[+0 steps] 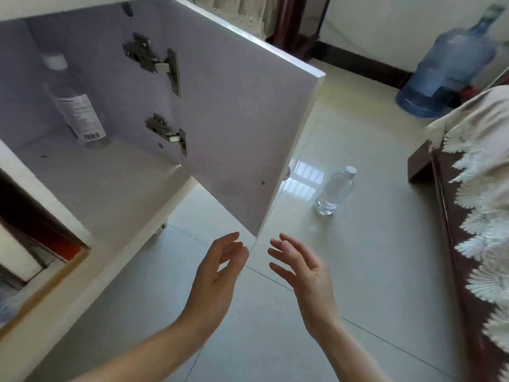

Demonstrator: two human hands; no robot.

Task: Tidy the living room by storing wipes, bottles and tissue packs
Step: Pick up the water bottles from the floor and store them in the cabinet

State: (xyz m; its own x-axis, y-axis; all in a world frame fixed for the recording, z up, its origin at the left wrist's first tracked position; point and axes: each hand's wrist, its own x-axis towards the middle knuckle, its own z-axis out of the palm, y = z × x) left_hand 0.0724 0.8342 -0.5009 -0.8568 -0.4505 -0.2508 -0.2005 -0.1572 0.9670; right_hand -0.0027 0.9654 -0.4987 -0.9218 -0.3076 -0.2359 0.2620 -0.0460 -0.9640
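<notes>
My left hand [220, 267] and right hand [301, 267] open and empty below cabinet door [234, 111], one bottle [75, 106] inside, another bottle [335, 190] on floor [358, 271]

Left hand [220, 267], right hand [304, 267]: empty, fingers loose.

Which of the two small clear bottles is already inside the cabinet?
The labelled bottle, standing deep in the open cabinet. The other bottle stands out on the floor tiles, beyond the cabinet door.

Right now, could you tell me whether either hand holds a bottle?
No, the left hand and right hand are empty; one bottle stands on the floor.
</notes>
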